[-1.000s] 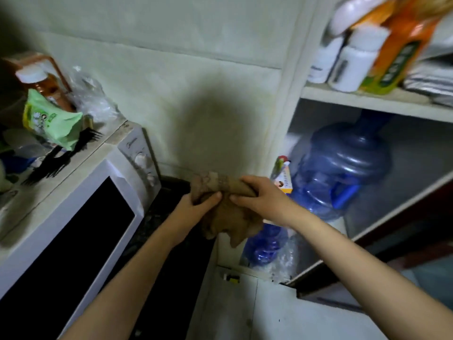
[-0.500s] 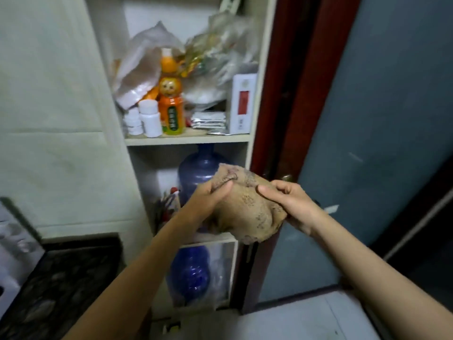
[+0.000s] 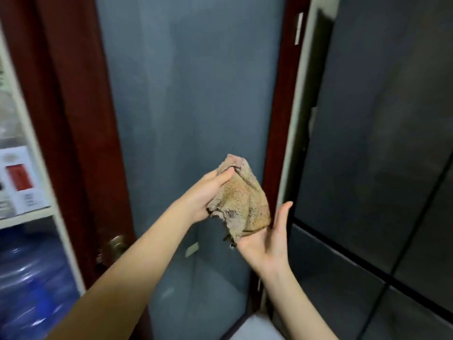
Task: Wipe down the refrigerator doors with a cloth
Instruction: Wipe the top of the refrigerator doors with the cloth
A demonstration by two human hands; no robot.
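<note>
Right hand (image 3: pixel 267 244): fingers straight, palm up, supporting the lower edge of the cloth (image 3: pixel 245 202). Left hand (image 3: pixel 203 195): thumb and fingers pinch its upper fold. The cloth is held in mid-air, short of the left edge of the refrigerator doors (image 3: pixel 380 143). It looks light, limp and frayed, so bunch it into one palm.

**Cloth** (image 3: pixel 241 200): a tan, coarse-textured rag with frayed, darkened edges, bunched into a loose peaked wad and held in the air at frame centre. The left hand (image 3: pixel 204 196) pinches its upper fold. Its lower edge rests on the upturned palm of the right hand (image 3: pixel 268 238).

**Refrigerator doors** (image 3: pixel 372 123): dark grey, glossy flat panels filling the right of the frame, closed and divided by thin black seams. In the picture the cloth lies just left of their left edge.
</note>
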